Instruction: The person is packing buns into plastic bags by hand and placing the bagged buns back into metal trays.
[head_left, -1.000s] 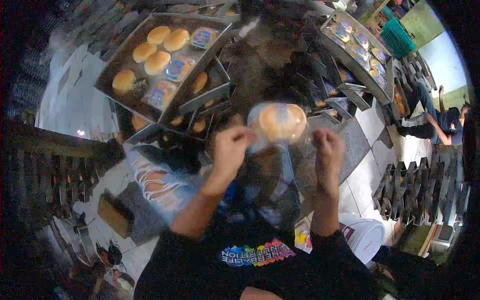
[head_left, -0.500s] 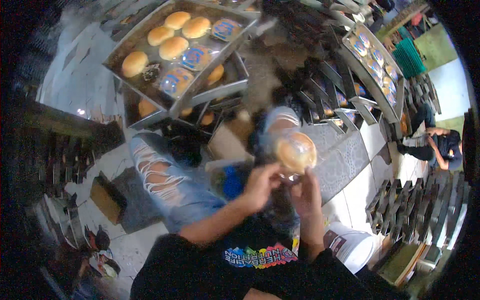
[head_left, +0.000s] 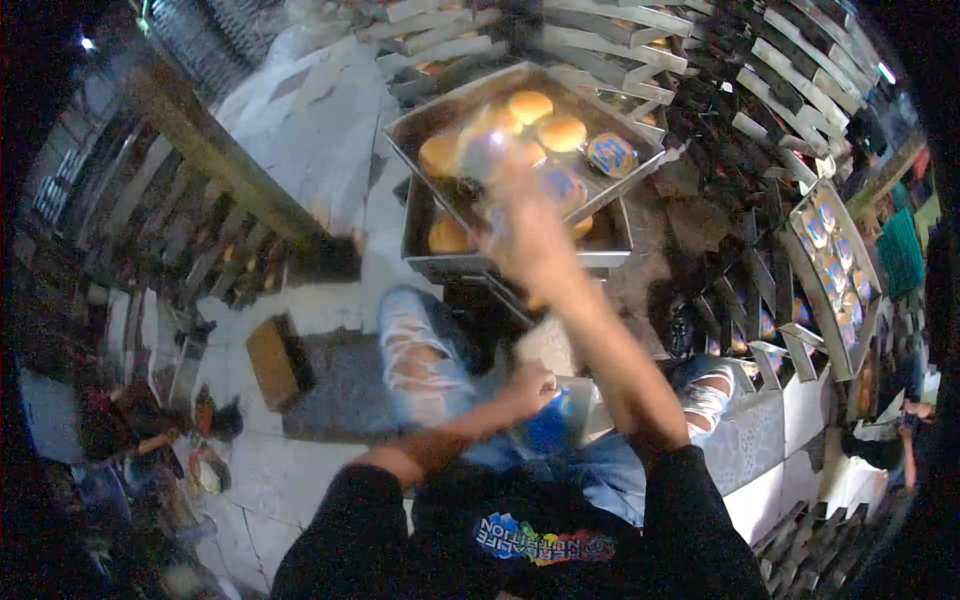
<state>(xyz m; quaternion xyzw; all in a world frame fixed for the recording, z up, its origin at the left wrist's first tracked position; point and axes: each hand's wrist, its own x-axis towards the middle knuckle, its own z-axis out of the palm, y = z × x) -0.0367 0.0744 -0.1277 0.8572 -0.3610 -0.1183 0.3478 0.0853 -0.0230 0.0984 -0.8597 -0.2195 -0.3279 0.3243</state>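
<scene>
My right hand [head_left: 530,225] is stretched over the upper metal tray [head_left: 625,127], badly smeared by motion; a shiny, blurred shape sits at its fingertips, and I cannot tell whether it is gripped. Round golden buns [head_left: 561,133] and clear-bagged buns with blue print [head_left: 610,154] lie in that tray. A second tray [head_left: 415,250] with buns is beneath it. My left hand [head_left: 530,388] is low between my knees, fingers curled beside a blue item [head_left: 548,428] in a pale container; what it grips is unclear.
At right, a tray of bagged buns [head_left: 830,260] rests on stacked trays, near a green crate [head_left: 900,250] and a person [head_left: 880,450]. Another person [head_left: 130,440] works at left. A cardboard box [head_left: 275,360] lies on the tiled floor. More stacked trays [head_left: 790,90] stand behind.
My hands have parted: the right has risen forward from the bagged bun position to the tray, the left has dropped between my knees. The view has swung, shifting the surroundings.
</scene>
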